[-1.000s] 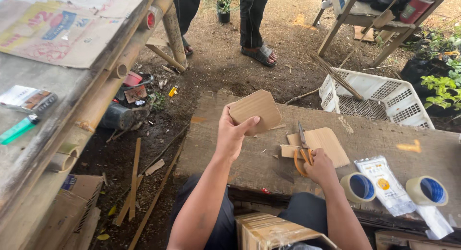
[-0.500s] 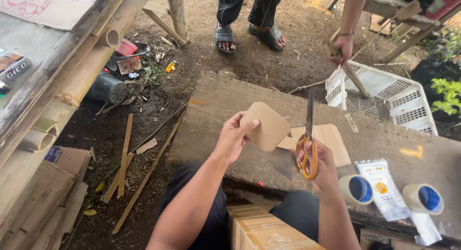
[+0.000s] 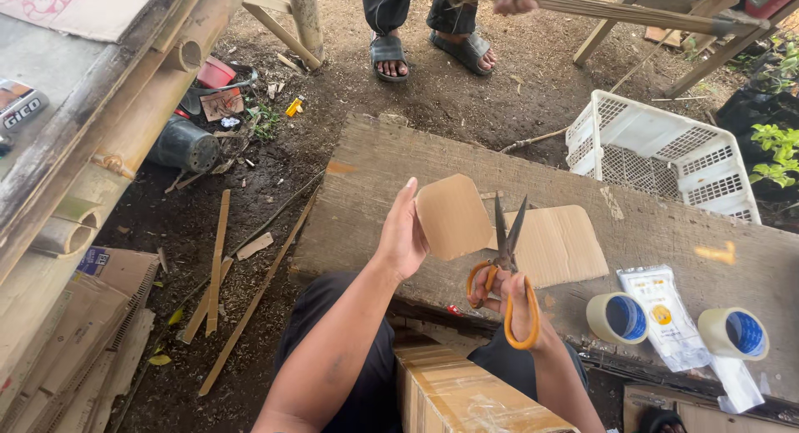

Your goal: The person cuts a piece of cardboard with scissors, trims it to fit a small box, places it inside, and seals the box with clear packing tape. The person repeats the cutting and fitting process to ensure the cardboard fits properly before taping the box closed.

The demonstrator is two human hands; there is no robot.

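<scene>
**Cardboard piece held up to open scissors**

Cardboard piece (image 3: 452,215) is pinched upright in the left hand (image 3: 403,237), above the wooden plank table (image 3: 374,183). The right hand (image 3: 516,300) grasps orange-handled scissors (image 3: 505,262), blades parted just beside the piece. A larger cardboard sheet (image 3: 559,246) lies flat behind; two tape rolls (image 3: 617,318) sit right

right hand (image 3: 518,304): lifts scissors (image 3: 504,267) off desk, blades now open | left hand (image 3: 405,233): cardboard piece (image 3: 452,215) lowered beside blades
</scene>
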